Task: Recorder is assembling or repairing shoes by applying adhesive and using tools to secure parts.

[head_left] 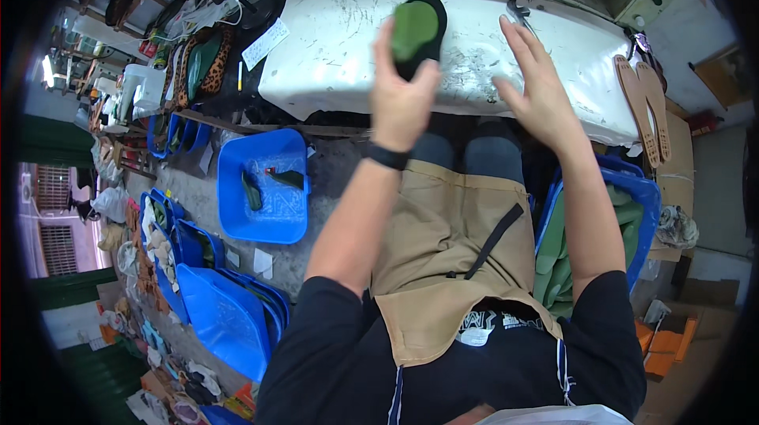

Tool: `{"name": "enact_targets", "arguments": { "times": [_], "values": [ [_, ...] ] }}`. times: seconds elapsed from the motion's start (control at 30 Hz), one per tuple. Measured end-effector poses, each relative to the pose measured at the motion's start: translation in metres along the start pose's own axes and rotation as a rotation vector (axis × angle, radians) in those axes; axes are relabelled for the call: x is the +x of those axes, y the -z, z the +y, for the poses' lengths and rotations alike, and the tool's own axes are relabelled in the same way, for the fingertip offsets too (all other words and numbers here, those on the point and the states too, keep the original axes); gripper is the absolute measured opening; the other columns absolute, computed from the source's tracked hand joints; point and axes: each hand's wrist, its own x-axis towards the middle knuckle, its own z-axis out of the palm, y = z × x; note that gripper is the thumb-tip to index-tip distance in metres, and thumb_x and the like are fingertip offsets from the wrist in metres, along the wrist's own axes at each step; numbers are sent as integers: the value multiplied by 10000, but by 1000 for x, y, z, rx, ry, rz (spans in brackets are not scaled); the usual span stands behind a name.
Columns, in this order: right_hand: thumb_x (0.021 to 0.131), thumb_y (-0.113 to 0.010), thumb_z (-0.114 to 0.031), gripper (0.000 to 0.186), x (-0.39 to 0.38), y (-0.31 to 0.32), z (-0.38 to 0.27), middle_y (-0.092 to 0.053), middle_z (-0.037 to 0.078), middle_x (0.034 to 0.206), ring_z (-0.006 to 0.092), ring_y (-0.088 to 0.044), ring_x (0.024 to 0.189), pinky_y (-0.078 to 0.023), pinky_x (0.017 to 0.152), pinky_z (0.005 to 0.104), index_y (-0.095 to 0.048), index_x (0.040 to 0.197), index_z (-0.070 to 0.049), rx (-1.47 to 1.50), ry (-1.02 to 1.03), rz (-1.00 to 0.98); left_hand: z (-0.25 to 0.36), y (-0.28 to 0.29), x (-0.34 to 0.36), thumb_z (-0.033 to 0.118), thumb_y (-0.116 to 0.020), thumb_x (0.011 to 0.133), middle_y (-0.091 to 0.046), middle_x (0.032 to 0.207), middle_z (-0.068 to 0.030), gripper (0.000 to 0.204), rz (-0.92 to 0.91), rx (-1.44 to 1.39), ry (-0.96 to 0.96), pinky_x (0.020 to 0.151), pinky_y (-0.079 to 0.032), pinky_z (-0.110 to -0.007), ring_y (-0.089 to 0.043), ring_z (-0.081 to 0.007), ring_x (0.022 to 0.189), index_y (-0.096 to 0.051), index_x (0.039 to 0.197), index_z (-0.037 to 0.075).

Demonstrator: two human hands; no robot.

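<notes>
Shoe piece (417,23): showing green over black; sitting on or just above the middle of the white-covered bench (316,45), blur hiding which.
Left hand (402,109): curling partway closed, thumb and fingers holding the piece from its near end.
Right hand (544,97): spreading wide, holding nothing, hovering over the bench.
Handling (judgement): gripping by the edges is probably keeping the green face clean; bringing the free hand in as support would be steadying both layers.
Metal tool (519,9): lying just beyond the right fingertips; worth keeping the piece clear of it.
Blue crate (652,204): holding green pieces (557,255), right of the lap.
</notes>
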Motion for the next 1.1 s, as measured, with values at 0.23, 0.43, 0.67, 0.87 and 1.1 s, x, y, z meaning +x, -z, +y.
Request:
{"name": "enact_targets", "arguments": {
  "times": [0.23,0.43,0.67,0.87,1.1],
  "values": [
    [767,-810,-151,989,-23,14,-88,-379,204,1631,380,-452,1445,-402,1162,459,-338,1637,-136,-71,299,151,116,76,-21,122,-687,934,-660,1184,-203,643,-406,-53,1,802,-557,-309,-668,-232,943,-448,1523,26],
    [745,-822,-103,1038,-103,-31,-81,-423,181,1601,359,-486,1411,-374,1182,456,-293,1637,-79,912,-127,-315,55,40,-77,341,-579,999,-553,1415,-170,630,-479,-370,385,1098,-387,-379,-521,-253,1255,-477,1529,16],
    [954,-649,-386,808,-157,-72,-35,-491,169,1538,305,-509,1372,-387,1158,428,-323,1620,-67,1408,-376,-333,-2,17,-129,359,-647,994,-434,1554,-229,709,-515,-439,438,1206,-312,-422,-416,-349,1430,-409,1562,7],
    [993,-534,-464,714,-142,-39,-47,-558,167,1445,265,-544,1294,-425,1096,398,-421,1550,-31,1329,-926,-355,-4,7,-148,484,-815,836,-253,1659,-251,1019,-595,-156,167,1256,-233,-513,-220,-425,1552,-318,1595,22],
    [988,-608,-346,566,-154,1,-68,-607,171,1359,246,-568,1210,-446,1035,351,-563,1439,-6,1458,-868,-489,13,7,-162,494,-946,626,-224,1666,-262,1152,-684,13,-27,1258,-231,-545,-175,-456,1568,-378,1518,38]
  ]
}}
